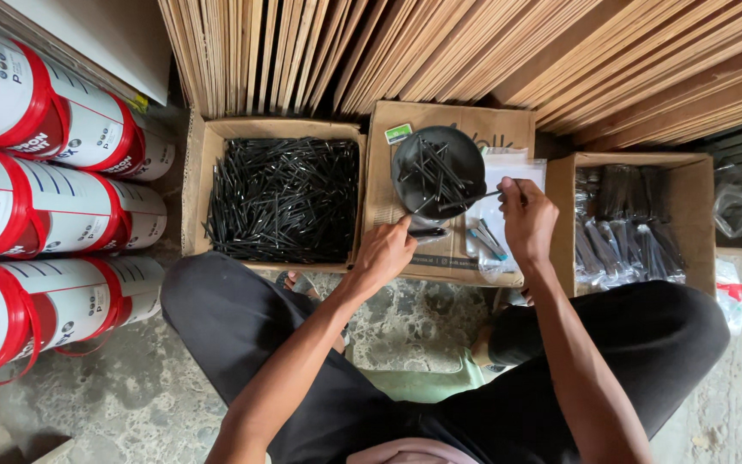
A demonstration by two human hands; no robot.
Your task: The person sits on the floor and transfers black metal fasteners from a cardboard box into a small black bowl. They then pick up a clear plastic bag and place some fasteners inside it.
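My right hand [526,219] pinches a long black screw [474,201] whose tip rests at the rim of a black round pan [438,170] holding several black screws. That pan sits on a small scale atop a flattened cardboard box [388,202]. My left hand [384,253] rests on the cardboard just below the pan, fingers curled near the scale's front; I cannot tell if it holds anything. A clear plastic bag [495,249] lies under my right hand.
An open carton [195,163] full of black screws stands to the left. Another carton [697,202] on the right holds bagged screws. Wooden boards [474,51] lean behind. Stacked white and red buckets [36,206] line the left. My knees frame the stone floor [414,318].
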